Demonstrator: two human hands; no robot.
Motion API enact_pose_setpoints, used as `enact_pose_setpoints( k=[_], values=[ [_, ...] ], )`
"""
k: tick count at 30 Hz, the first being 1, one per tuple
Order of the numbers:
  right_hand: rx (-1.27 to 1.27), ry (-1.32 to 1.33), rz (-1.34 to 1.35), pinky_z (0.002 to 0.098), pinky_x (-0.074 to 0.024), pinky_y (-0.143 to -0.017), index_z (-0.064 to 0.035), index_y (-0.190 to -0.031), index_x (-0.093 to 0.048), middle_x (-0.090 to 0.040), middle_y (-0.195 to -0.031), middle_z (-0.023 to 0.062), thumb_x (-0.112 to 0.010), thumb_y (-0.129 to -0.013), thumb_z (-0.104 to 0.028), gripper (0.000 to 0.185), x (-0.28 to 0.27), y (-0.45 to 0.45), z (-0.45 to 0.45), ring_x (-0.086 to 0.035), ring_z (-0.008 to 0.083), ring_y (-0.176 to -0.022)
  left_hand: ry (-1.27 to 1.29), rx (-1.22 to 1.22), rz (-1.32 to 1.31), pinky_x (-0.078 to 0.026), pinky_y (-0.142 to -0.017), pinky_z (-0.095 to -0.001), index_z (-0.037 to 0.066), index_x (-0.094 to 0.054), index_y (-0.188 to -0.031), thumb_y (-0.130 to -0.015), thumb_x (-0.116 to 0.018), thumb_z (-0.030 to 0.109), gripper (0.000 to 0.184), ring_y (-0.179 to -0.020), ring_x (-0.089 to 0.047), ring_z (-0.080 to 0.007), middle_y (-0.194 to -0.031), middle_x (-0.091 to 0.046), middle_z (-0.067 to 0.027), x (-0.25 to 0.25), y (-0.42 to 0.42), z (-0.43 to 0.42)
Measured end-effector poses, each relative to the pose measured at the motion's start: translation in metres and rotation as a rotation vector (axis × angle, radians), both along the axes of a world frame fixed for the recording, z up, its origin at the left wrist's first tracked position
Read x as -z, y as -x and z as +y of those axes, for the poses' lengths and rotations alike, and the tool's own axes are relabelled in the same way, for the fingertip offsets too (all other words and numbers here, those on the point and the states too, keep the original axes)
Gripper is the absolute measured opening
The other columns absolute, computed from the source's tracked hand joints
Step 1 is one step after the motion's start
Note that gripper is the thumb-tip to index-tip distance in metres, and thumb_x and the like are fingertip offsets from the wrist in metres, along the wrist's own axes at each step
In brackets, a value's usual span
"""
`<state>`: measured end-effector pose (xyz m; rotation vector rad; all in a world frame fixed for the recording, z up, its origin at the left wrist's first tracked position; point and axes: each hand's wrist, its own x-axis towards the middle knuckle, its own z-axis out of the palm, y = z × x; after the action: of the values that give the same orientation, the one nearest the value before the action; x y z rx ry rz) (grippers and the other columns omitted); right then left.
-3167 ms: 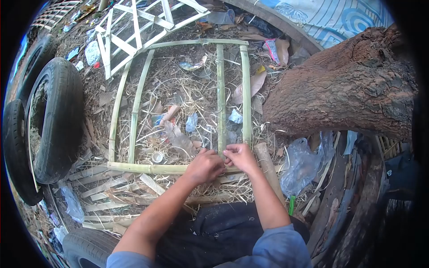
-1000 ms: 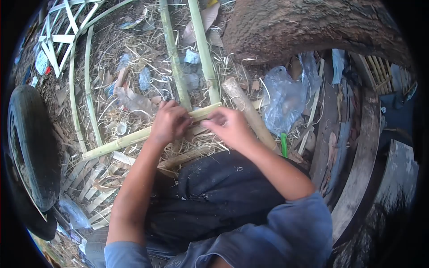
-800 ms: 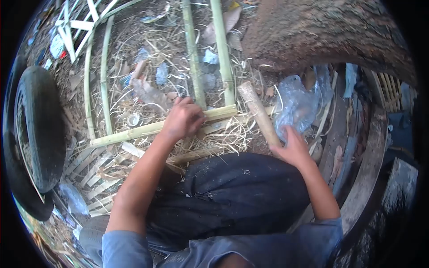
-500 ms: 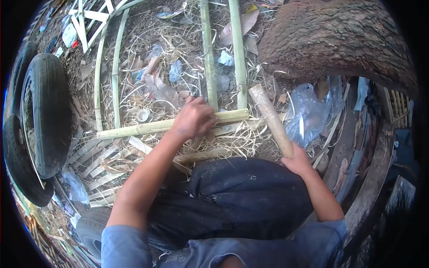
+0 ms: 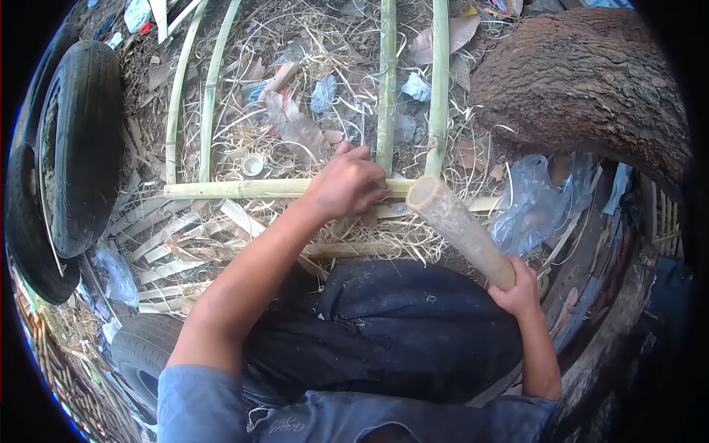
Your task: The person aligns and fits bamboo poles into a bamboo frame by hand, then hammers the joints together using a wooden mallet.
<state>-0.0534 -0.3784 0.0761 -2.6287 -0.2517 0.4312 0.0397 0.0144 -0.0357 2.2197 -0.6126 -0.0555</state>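
Note:
My left hand (image 5: 346,183) is closed around a pale bamboo crosspiece (image 5: 251,189) that lies crosswise in front of my knees. Two narrow bamboo strips (image 5: 209,111) run away from its left part. Two wider bamboo strips (image 5: 439,96) meet it near its right end. In my right hand (image 5: 519,288) is a thick round wooden stick (image 5: 465,229), gripped by its lower end. The stick slants up and left, and its cut end is over or against the crosspiece's right end; whether they touch I cannot tell. The left fingertips are partly hidden.
Old tyres (image 5: 88,148) stand at the left. A thick tree trunk (image 5: 583,88) lies at the upper right, with a clear plastic bag (image 5: 528,203) below it. Shavings, dry leaves and bamboo offcuts (image 5: 173,236) litter the ground.
The stick's upper end has swung down onto or over the crosspiece's right end. My left hand keeps its grip on the crosspiece. The whole view has shifted a little.

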Motion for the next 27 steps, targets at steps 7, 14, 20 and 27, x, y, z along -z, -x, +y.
enact_pose_setpoints(
  k=[7, 14, 20, 27],
  values=[
    [-0.057, 0.125, 0.04, 0.0462, -0.0565, -0.07, -0.0021, -0.103, -0.064, -0.069, -0.083, 0.021, -0.075, -0.061, -0.019, 0.047, -0.009, -0.015, 0.014, -0.07, 0.0407, -0.078, 0.004, 0.008, -0.02, -0.037, -0.079, -0.0353, 0.015, -0.067, -0.073, -0.066, -0.081, 0.015, 0.016, -0.081, -0.054, -0.0211, -0.069, -0.058, 0.0006, 0.002, 0.001, 0.0],
    [-0.061, 0.161, 0.069, 0.0459, -0.0565, -0.071, -0.0039, -0.104, -0.064, -0.07, -0.087, 0.0187, -0.075, -0.062, -0.019, 0.046, -0.01, -0.014, 0.015, -0.07, 0.0399, -0.08, 0.001, 0.007, 0.015, -0.037, -0.08, -0.0363, 0.013, -0.065, -0.072, -0.066, -0.078, 0.014, 0.014, -0.082, -0.054, -0.0219, -0.07, -0.058, -0.0001, 0.001, 0.0, 0.001],
    [-0.113, 0.178, 0.051, 0.0463, -0.0568, -0.072, -0.0034, -0.106, -0.063, -0.071, -0.089, 0.0194, -0.077, -0.062, -0.02, 0.049, -0.012, -0.015, 0.018, -0.07, 0.0403, -0.08, 0.016, -0.002, -0.018, -0.036, -0.078, -0.0364, 0.012, -0.064, -0.07, -0.067, -0.076, 0.012, 0.012, -0.08, -0.053, -0.0224, -0.068, -0.056, -0.0019, 0.004, 0.0, 0.0],
    [-0.064, 0.218, 0.124, 0.0468, -0.0552, -0.071, -0.0025, -0.103, -0.063, -0.068, -0.082, 0.0244, -0.073, -0.062, -0.017, 0.044, -0.015, -0.019, 0.028, -0.068, 0.0438, -0.08, -0.098, 0.027, 0.063, -0.041, -0.087, -0.0374, 0.013, -0.069, -0.074, -0.071, -0.08, 0.018, 0.012, -0.088, -0.056, -0.0229, -0.074, -0.064, -0.0028, -0.005, -0.001, 0.001]
  ],
)
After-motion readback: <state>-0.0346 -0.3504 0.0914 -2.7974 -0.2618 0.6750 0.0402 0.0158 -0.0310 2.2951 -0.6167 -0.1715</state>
